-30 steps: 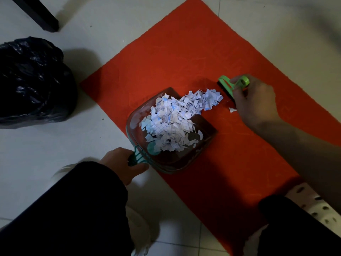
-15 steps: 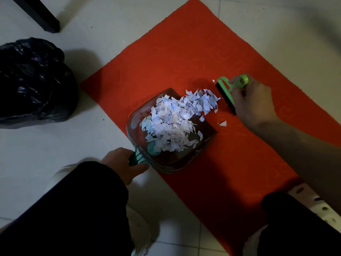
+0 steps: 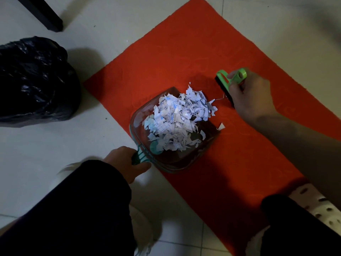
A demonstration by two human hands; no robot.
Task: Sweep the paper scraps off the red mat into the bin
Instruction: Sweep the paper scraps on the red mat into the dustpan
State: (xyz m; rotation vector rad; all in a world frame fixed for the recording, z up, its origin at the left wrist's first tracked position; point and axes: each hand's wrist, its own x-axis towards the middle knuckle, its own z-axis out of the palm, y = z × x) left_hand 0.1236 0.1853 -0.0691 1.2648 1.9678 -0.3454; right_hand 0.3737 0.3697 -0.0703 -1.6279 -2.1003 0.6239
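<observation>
The left hand point(image 3: 125, 161) is gripping the teal plastic handle of a clear, rounded plastic dustpan point(image 3: 140, 115), its fingers curled round the handle at the near-left edge of the flat red rectangular mat point(image 3: 166, 52). The dustpan is lying with its mouth on the mat and its handle reaching out over the pale tiled floor point(image 3: 55, 145). A heap of small white and blue-printed paper scraps point(image 3: 179, 119) is filling the pan and spilling slightly past its far-right lip. One loose white paper scrap point(image 3: 220, 126) is lying on the mat just beside the pan's right corner. The right hand point(image 3: 249, 95) is holding a small bright green plastic hand brush with dark bristles point(image 3: 224, 84), fingers wrapped round its looped handle, the bristle edge resting on the mat just to the right of the heap. A crumpled black plastic bin bag point(image 3: 35, 80) is sitting on the floor at the far left, well apart from the mat. A dark furniture leg point(image 3: 46, 15) is standing beyond it. Dark-clothed legs and pale perforated shoes point(image 3: 317, 206) are showing along the near edge.
</observation>
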